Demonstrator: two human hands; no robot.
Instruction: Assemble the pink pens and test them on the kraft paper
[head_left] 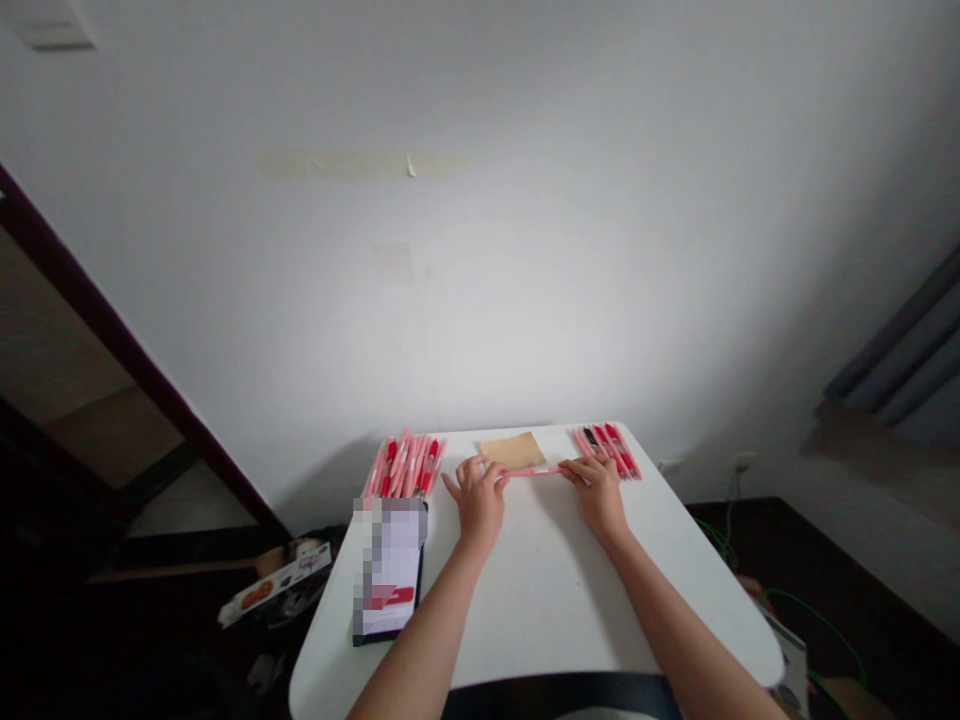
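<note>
A pink pen [534, 471] lies crosswise between my two hands, just in front of a tan piece of paper [514, 450]. My left hand [481, 498] pinches its left end, with the thumb stretched out to the side. At the other end, the fingers of my right hand [598, 492] are closed on the pen. Left of my left hand is a pile of pink and red pens [409, 465]. Beyond my right hand, a smaller row of pink, red and black pens [609, 448] lies near the table's back right corner.
A phone [394, 570] with a lit, partly blurred screen lies on the left of the white table [551, 600]. The wall [525, 300] rises behind the table. Boxes [277, 585] stand on the floor at left, and green cables [817, 610] run at right.
</note>
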